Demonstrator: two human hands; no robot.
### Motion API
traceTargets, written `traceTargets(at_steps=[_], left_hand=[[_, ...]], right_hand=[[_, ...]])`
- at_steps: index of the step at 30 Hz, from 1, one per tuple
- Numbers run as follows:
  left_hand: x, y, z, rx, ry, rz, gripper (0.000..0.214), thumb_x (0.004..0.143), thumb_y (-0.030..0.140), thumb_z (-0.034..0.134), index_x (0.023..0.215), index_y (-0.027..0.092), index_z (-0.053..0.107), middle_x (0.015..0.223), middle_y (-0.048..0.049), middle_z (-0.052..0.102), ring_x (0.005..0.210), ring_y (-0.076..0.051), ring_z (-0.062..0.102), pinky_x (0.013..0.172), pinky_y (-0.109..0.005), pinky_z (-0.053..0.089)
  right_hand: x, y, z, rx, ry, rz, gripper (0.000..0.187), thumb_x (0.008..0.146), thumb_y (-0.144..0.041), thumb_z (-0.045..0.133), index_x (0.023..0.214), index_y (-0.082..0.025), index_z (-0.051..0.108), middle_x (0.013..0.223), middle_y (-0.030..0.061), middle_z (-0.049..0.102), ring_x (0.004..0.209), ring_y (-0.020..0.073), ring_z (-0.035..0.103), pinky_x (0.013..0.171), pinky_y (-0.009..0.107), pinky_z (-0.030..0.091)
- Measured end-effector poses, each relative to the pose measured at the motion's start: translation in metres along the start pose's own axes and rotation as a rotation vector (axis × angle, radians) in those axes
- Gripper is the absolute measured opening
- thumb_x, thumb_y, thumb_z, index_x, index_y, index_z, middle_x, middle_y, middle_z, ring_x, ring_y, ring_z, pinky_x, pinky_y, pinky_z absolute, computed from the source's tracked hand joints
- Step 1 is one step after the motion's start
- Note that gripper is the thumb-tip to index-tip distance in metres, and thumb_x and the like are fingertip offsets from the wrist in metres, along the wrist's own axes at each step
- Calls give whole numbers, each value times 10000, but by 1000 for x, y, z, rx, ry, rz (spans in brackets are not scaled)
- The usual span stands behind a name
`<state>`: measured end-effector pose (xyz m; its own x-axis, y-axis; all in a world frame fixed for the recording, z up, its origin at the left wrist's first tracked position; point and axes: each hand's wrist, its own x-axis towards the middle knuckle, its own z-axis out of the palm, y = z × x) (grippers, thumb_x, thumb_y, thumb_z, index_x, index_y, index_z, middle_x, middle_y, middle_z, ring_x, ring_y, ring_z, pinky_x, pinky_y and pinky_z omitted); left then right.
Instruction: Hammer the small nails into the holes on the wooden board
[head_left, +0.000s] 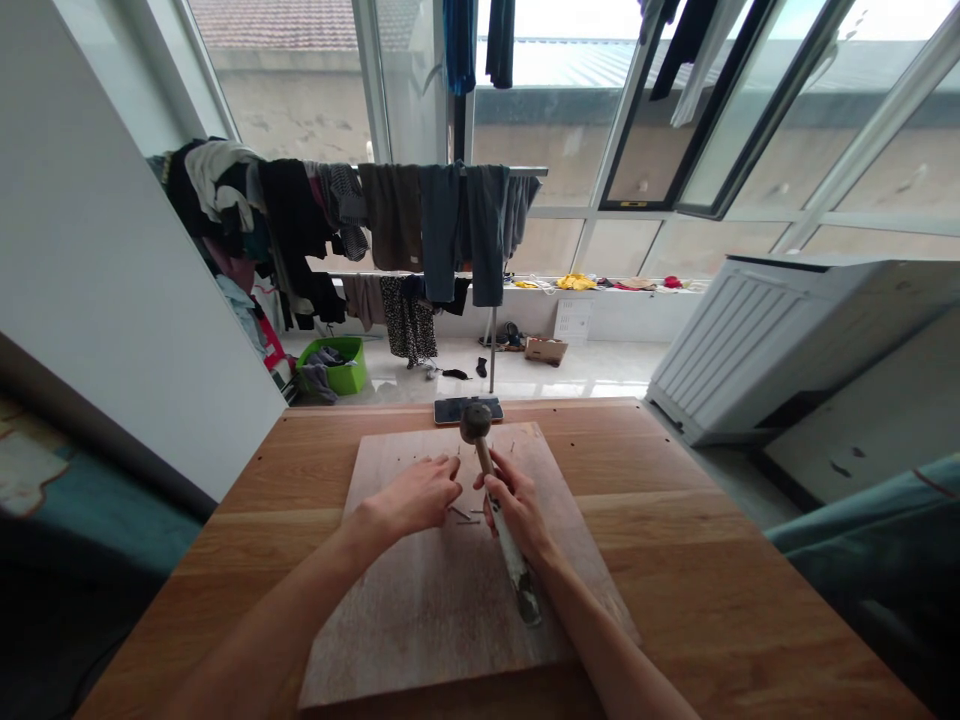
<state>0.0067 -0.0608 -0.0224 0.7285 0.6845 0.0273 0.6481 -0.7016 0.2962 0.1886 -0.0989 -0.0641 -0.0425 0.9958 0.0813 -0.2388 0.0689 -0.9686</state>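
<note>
Over the board [420,630], the hammer [512,560] is gripped by the right hand [523,505], while the left hand [420,493] is held apart, curled at the board's left-centre; whether anything is pinched there cannot be told. If a swing were misjudged, the left hand could be struck, and the loose nails [469,522] near the board's middle could be scattered by jolts.
</note>
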Motion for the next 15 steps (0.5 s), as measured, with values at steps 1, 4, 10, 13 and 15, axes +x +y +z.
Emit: traceTargets(at_steps=[1, 4, 10, 13, 15], left_hand=[[1, -1, 0, -12, 13, -9, 163, 608, 35, 687, 622, 192, 644, 924, -77, 668, 931, -262, 649, 828, -351, 494], [4, -11, 1, -84, 94, -61, 155, 593, 65, 707, 622, 203, 641, 810, -40, 683, 832, -231, 665, 784, -322, 507], [18, -41, 18, -295, 498, -321, 195, 888, 214, 527, 998, 210, 688, 861, -24, 745, 734, -148, 691, 655, -238, 524], [23, -51, 32, -376, 653, -404, 209, 907, 266, 524, 1032, 212, 683, 881, -36, 765, 740, -152, 705, 651, -242, 532], [23, -54, 40, -419, 702, -422, 175, 882, 271, 562, 983, 220, 696, 833, -23, 770, 685, -148, 695, 633, -244, 525]], right_hand=[[0, 0, 0, -1, 2, 2, 556, 839, -414, 621, 1354, -208, 570, 816, -17, 620, 352, 50, 468, 272, 192, 406], [0, 0, -1, -4, 8, 9, 577, 834, -418, 620, 1365, -199, 562, 814, -16, 621, 353, 52, 470, 270, 193, 404], [0, -1, 0, -3, 11, 11, 568, 834, -420, 621, 1352, -192, 567, 818, -15, 623, 352, 51, 465, 269, 193, 404], [0, -1, 0, -1, 3, 14, 561, 833, -421, 621, 1339, -183, 572, 817, -16, 620, 357, 51, 470, 272, 189, 409], [0, 0, 0, -2, 2, 13, 577, 830, -422, 626, 1353, -188, 566, 812, -18, 618, 355, 51, 467, 271, 187, 408]])
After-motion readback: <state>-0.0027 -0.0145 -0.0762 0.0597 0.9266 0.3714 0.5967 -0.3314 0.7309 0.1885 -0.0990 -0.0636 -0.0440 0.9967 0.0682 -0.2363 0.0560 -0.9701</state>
